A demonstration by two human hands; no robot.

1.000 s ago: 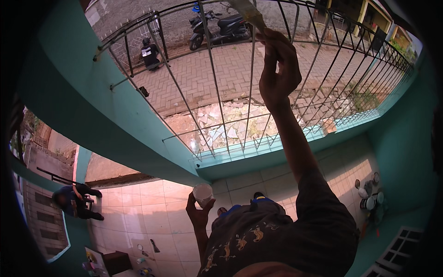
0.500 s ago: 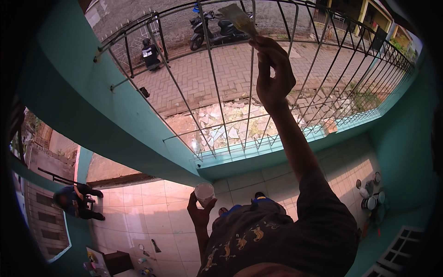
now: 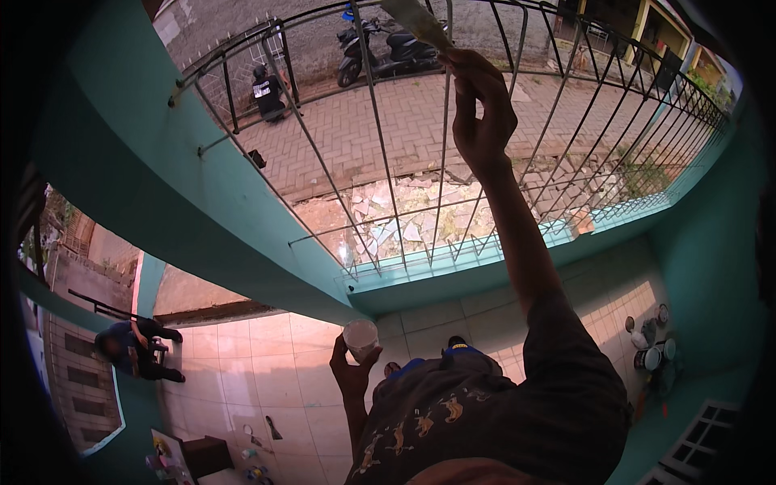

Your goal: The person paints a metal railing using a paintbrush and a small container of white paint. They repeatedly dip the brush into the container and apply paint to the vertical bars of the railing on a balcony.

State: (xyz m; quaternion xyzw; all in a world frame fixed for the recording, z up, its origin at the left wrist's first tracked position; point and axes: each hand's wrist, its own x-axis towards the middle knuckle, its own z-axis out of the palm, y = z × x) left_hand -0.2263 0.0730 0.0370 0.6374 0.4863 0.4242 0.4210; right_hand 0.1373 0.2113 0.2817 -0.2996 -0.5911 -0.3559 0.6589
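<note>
Head view: just ahead of the dark shirt (image 3: 485, 412), a pale cup (image 3: 361, 339) is gripped in the curled left hand (image 3: 351, 376); and farther out, a flat brush-like tool (image 3: 416, 22) is pinched tight in the fingertips of the right hand (image 3: 485, 117), long axis slanted forward and left, overlapping the railing (image 3: 229, 93), contact unclear.

Fully visible half a second ago, a flat, broad-ended tool (image 3: 419, 23) rises in the right hand (image 3: 483, 109), its wide end now cut off by the view's upper edge.
</note>
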